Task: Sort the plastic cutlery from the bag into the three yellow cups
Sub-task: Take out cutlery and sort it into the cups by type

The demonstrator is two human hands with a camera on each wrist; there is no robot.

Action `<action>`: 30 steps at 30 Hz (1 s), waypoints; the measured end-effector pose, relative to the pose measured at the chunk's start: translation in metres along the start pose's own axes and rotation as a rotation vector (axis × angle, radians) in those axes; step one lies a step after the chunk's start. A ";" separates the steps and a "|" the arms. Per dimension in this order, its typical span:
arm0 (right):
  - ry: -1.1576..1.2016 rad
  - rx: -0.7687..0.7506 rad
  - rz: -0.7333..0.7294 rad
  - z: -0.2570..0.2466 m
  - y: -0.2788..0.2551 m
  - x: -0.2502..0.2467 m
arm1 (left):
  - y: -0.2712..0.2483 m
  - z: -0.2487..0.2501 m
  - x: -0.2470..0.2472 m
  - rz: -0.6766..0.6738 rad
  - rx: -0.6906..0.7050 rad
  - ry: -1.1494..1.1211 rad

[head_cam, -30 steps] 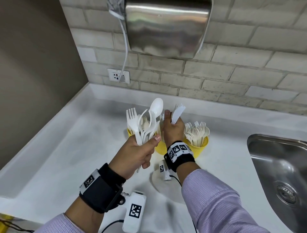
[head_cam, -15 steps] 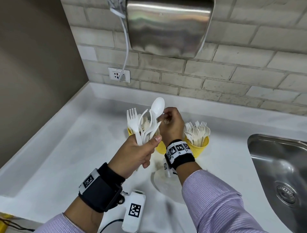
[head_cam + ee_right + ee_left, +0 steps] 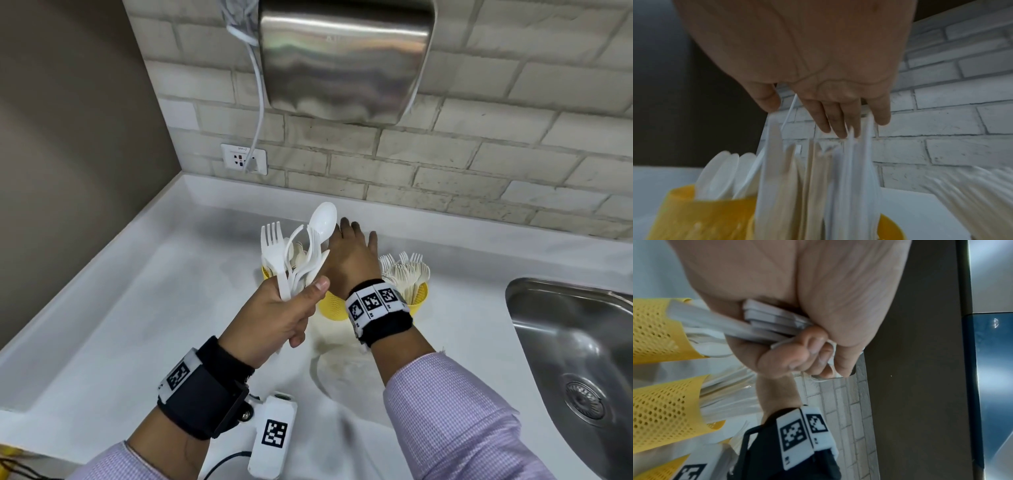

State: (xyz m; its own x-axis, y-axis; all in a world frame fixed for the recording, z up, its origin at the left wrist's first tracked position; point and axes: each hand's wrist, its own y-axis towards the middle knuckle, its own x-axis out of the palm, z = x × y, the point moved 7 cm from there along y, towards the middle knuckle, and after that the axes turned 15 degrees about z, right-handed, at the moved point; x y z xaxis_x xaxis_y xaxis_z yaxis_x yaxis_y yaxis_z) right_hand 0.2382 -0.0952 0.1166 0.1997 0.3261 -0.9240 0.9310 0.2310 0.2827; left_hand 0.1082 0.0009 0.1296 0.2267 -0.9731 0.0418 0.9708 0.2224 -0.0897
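Left hand: the left hand (image 3: 274, 318) is raised over the counter (image 3: 137, 325), fingers (image 3: 797, 356) and thumb curled tight around a bundle of white cutlery (image 3: 298, 253).
Bundle: forks and spoons fan upward from the fist; one spoon (image 3: 322, 219) stands tallest, and the handle ends poke out below the palm in the left wrist view.
Right hand: the right hand (image 3: 349, 260) is flat, palm down, fingers (image 3: 840, 120) straight and spread, holding nothing; it hangs over the middle cup (image 3: 330, 305).
Contact: in the right wrist view the fingertips sit right at the tops of the blurred white pieces standing in that cup; whether they touch cannot be told.
Cups: three yellow mesh cups stand in a row near the back wall; the left cup (image 3: 267, 272) holds spoons, the right cup (image 3: 418, 298) holds forks.
Bag: not visible in any view.
Nearby: a steel sink (image 3: 575, 353) lies to the right, and a wall dryer (image 3: 346, 58) hangs above the cups.
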 end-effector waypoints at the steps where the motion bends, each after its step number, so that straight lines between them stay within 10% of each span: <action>1: 0.091 0.013 0.063 -0.001 0.000 -0.010 | -0.001 0.001 0.000 0.001 -0.007 -0.013; 11: 1.016 0.411 0.407 0.018 -0.044 -0.070 | -0.005 0.004 0.001 -0.016 -0.047 -0.127; 30: 1.260 0.189 0.408 -0.010 -0.080 -0.121 | -0.015 0.014 0.003 -0.206 -0.027 -0.258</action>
State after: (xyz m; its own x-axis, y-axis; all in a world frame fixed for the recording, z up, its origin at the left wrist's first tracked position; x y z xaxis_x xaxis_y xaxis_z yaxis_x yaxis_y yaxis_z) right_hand 0.1359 -0.1438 0.2086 0.1507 0.9821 0.1128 0.9210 -0.1810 0.3450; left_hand 0.0952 -0.0046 0.1453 0.0414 -0.9493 0.3117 0.9967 0.0174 -0.0793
